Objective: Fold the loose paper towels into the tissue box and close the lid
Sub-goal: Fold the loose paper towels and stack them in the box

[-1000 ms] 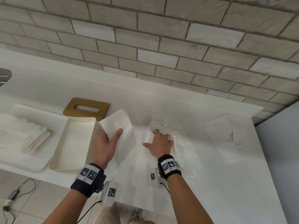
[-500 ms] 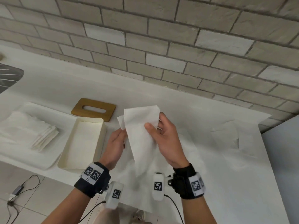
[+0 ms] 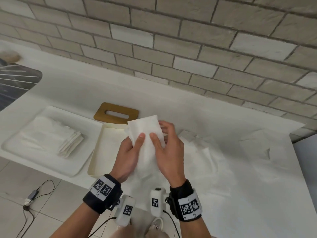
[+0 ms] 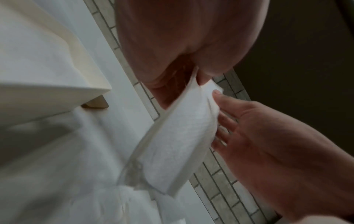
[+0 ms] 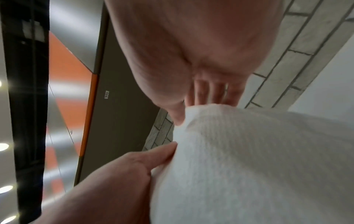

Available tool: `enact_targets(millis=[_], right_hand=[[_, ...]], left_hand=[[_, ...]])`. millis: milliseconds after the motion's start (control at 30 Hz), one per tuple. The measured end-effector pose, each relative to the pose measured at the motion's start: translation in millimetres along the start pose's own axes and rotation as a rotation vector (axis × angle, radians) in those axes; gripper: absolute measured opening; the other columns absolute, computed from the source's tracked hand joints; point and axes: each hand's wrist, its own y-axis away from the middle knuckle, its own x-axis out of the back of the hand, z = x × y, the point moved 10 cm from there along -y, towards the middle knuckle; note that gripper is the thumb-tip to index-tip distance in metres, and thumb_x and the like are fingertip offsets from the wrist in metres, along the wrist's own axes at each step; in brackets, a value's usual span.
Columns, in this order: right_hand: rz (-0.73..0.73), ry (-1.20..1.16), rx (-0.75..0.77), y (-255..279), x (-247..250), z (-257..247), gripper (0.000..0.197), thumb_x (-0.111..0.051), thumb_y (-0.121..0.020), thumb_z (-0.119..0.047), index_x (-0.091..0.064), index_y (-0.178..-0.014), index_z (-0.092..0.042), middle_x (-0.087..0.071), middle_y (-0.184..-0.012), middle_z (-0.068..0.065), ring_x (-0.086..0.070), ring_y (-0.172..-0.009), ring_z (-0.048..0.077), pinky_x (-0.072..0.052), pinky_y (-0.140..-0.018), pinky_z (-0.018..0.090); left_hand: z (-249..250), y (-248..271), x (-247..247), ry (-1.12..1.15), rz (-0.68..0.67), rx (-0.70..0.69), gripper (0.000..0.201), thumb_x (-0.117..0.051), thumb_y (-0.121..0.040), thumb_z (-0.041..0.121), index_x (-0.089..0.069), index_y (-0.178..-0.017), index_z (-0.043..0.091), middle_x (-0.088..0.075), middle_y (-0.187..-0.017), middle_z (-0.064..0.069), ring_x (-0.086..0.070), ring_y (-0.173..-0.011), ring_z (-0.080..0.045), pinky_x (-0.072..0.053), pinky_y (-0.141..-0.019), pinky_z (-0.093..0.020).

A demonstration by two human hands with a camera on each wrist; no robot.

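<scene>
I hold one white paper towel (image 3: 145, 129) upright above the counter, folded into a narrow strip. My left hand (image 3: 131, 149) pinches its left edge, thumb in front and fingers behind. My right hand (image 3: 167, 145) pinches the right edge the same way. The left wrist view shows the paper towel (image 4: 182, 136) doubled over, with the right hand (image 4: 258, 133) behind it. It fills the right wrist view as a white sheet (image 5: 249, 159). The open cream tissue box (image 3: 96, 157) lies just left of my hands. Its wooden slotted lid (image 3: 116, 113) lies flat behind the box.
Loose paper towels (image 3: 200, 152) lie crumpled on the white counter right of my hands, another sheet (image 3: 253, 143) farther right. A white tray (image 3: 42, 162) at the left holds a stack of folded towels (image 3: 68, 140). A brick wall backs the counter; cables lie on the floor.
The left hand lifted a towel off the counter, and the right hand left the loose pile to take its other edge. The towel is now folded narrower, held by both thumbs.
</scene>
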Motion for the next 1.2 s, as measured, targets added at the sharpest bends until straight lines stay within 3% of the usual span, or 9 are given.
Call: enact_targets(millis=[100,167,367,467,633,800,967,1100,1200], right_hand=[[0.060,-0.049,-0.014,10.0,-6.6,-12.9,0.060,-0.065,-0.105,-0.043,-0.031,-0.155,-0.043,-0.057,-0.140,-0.014,-0.056,-0.126,0.006,-0.048,-0.100,0.020],[-0.071,-0.234,-0.063,22.8,-37.2,-16.2,0.059,-0.060,-0.109,-0.038,-0.022,-0.154,-0.046,-0.066,-0.130,-0.002,-0.069,-0.115,0.010,-0.057,-0.093,0.025],[-0.096,-0.224,-0.079,56.9,-98.3,-7.8,0.034,-0.058,-0.110,-0.018,-0.045,-0.137,-0.034,-0.071,-0.110,-0.006,-0.071,-0.089,0.007,-0.056,-0.077,0.023],[-0.085,0.019,-0.078,57.1,-123.7,3.3,0.023,-0.063,-0.105,-0.014,-0.061,-0.122,-0.030,-0.069,-0.112,-0.012,-0.061,-0.089,0.000,-0.047,-0.083,0.018],[-0.319,0.329,-0.265,68.9,-178.6,27.5,0.037,-0.052,-0.108,-0.005,-0.049,-0.144,-0.013,-0.056,-0.139,0.008,-0.058,-0.126,0.024,-0.050,-0.108,0.035],[-0.391,0.391,-0.346,76.6,-196.7,33.3,0.046,-0.048,-0.105,0.003,-0.042,-0.150,-0.003,-0.053,-0.141,0.016,-0.059,-0.127,0.033,-0.051,-0.109,0.043],[-0.410,0.292,-0.350,74.6,-187.0,36.4,0.038,-0.048,-0.107,-0.003,-0.046,-0.143,-0.016,-0.058,-0.134,0.012,-0.062,-0.116,0.027,-0.053,-0.097,0.034],[-0.251,0.241,-0.235,54.8,-126.5,28.9,0.025,-0.059,-0.103,-0.011,-0.057,-0.126,-0.021,-0.076,-0.100,0.000,-0.073,-0.093,0.018,-0.060,-0.086,0.034],[-0.141,0.400,-0.119,33.8,-52.0,42.7,0.028,-0.058,-0.098,-0.003,-0.062,-0.118,-0.022,-0.074,-0.109,0.000,-0.072,-0.098,0.021,-0.060,-0.088,0.040]], left_hand=[[8.3,-1.3,24.1,-0.002,0.015,0.020,0.029,-0.050,-0.112,0.031,-0.071,-0.126,0.018,-0.081,-0.115,-0.004,-0.078,-0.106,-0.025,-0.062,-0.092,-0.047],[20.2,-4.3,39.3,0.021,0.007,0.018,0.029,-0.050,-0.111,0.030,-0.070,-0.128,0.017,-0.080,-0.116,-0.004,-0.078,-0.107,-0.025,-0.062,-0.091,-0.044],[38.6,-39.0,101.1,-0.048,0.044,-0.025,0.026,-0.049,-0.112,0.034,-0.070,-0.118,0.018,-0.081,-0.107,0.001,-0.079,-0.096,-0.018,-0.063,-0.075,-0.031],[24.3,-61.4,133.8,-0.140,0.028,-0.017,0.019,-0.052,-0.112,0.031,-0.062,-0.128,0.027,-0.078,-0.117,0.002,-0.076,-0.105,-0.018,-0.062,-0.086,-0.038],[-16.6,-96.2,171.7,-0.465,-0.040,-0.065,0.044,-0.058,-0.109,0.019,-0.043,-0.148,0.032,-0.067,-0.123,-0.002,-0.069,-0.103,-0.018,-0.056,-0.097,-0.043],[-8.3,-101.3,170.2,-0.743,-0.050,-0.281,0.035,-0.062,-0.105,0.012,-0.058,-0.138,0.023,-0.063,-0.139,-0.004,-0.063,-0.126,-0.026,-0.053,-0.108,-0.043],[-15.8,-86.3,123.7,-1.090,-0.361,-0.433,0.028,-0.066,-0.103,0.026,-0.063,-0.131,0.026,-0.061,-0.138,0.003,-0.060,-0.125,-0.021,-0.048,-0.110,-0.044],[-79.2,-81.3,110.3,-1.685,-0.626,-0.226,0.098,-0.061,-0.085,0.080,-0.028,-0.163,0.031,-0.028,-0.170,0.001,-0.029,-0.156,-0.025,-0.018,-0.131,-0.045],[-67.5,-77.1,103.3,-1.623,-0.561,-0.148,0.100,-0.071,-0.083,0.073,-0.030,-0.162,0.029,-0.029,-0.170,-0.001,-0.030,-0.156,-0.025,-0.023,-0.129,-0.043]])
